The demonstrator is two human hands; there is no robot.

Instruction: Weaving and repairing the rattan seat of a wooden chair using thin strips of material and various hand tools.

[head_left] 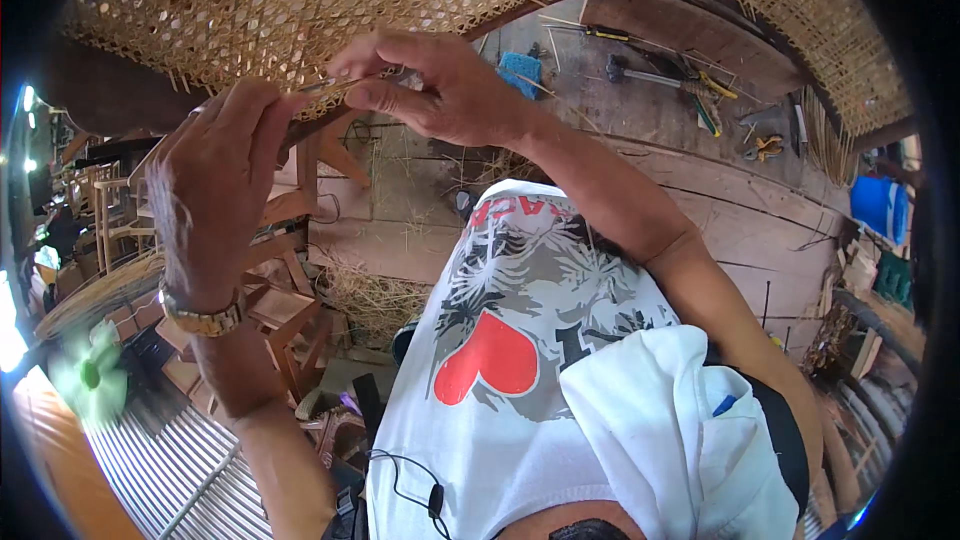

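A sheet of open-weave cane webbing [330,0] arches across the top of the view. My left hand [215,180], with a gold wristwatch, is raised to its lower edge, fingers closed at the fringe. My right hand [430,85] pinches a thin cane strand [335,85] at the same edge, thumb and fingers closed on it. Both hands meet near the edge, almost touching each other. Loose strand ends stick out along the webbing's edge.
Below lies a wooden plank floor [700,200] with a hammer [650,75], pliers [765,148], a blue sponge [520,70] and other hand tools. Wooden chair frames [290,230] stand at the left, straw scraps [375,295] beneath. A blue bucket [880,205] sits far right.
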